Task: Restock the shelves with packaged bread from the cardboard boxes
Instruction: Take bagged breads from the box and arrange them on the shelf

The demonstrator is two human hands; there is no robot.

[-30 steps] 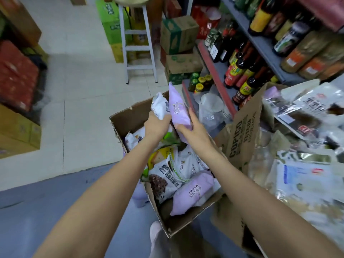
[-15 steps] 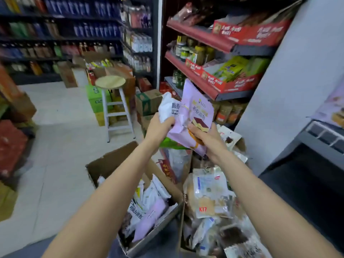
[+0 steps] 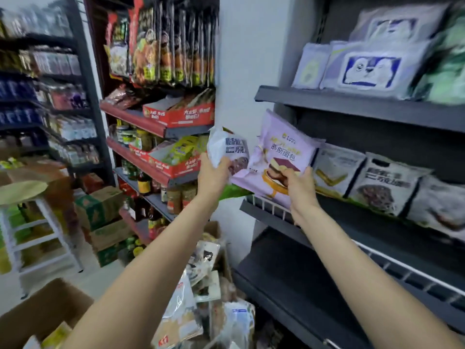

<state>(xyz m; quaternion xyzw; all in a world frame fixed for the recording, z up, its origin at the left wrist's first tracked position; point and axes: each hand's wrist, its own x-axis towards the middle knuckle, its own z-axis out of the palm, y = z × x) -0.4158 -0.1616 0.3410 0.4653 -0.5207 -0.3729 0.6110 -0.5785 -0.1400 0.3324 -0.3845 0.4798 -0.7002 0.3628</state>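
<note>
Overhead, dark shelves [image 3: 352, 217] line a cluttered shop aisle; left hand [image 3: 214, 176] grips white packet [image 3: 226, 149], right hand [image 3: 300, 188] pinches lilac packet [image 3: 281, 157].

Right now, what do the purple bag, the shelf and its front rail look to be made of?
Purple bag: thin plastic film, matte, judging by the printed front and crimped top edge.
Shelf: probably painted sheet metal, dark grey with a folded front lip.
Rail: white coated wire, thin bars in a row.
</note>
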